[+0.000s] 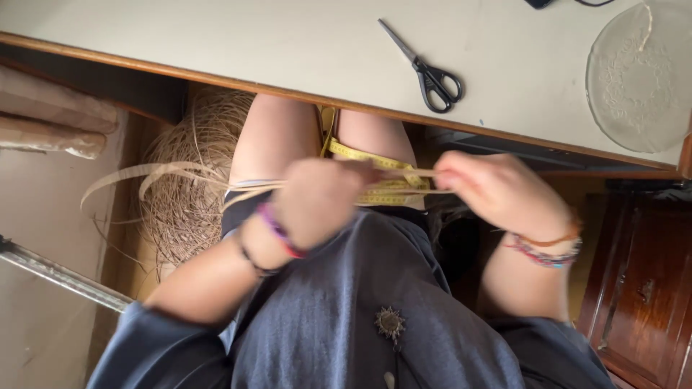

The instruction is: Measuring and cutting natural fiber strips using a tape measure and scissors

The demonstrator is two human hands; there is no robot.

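Head view, looking down over a seated person's lap. The left hand (317, 202), blurred, is curled closed around a thin pale fibre strand (404, 173). The right hand (490, 189) pinches the strand's other end between thumb and fingertips, fingers nearly shut. The strand runs taut between the two hands, just above the knees, at the centre of the view.

A yellow measuring tape (378, 164) lies draped across the lap directly beneath the strand, toward 12 o'clock from the hands. At 9 o'clock from the left hand, a loose coil of raffia-like fibre (191, 180) sits on the floor, with flat strips trailing out toward the lap. Black-handled scissors (425, 72) rest closed on the pale table (216, 43) at 12 o'clock. A clear patterned glass plate (638, 79) lies at 2 o'clock, near the table's edge.

Risks, as judged from this arrangement: the strand, under tension, may snap or slip from the right-hand pinch if pulled harder. It may also catch on the tape below, since the two lie almost touching. The trailing strips could tangle and drag the coil.
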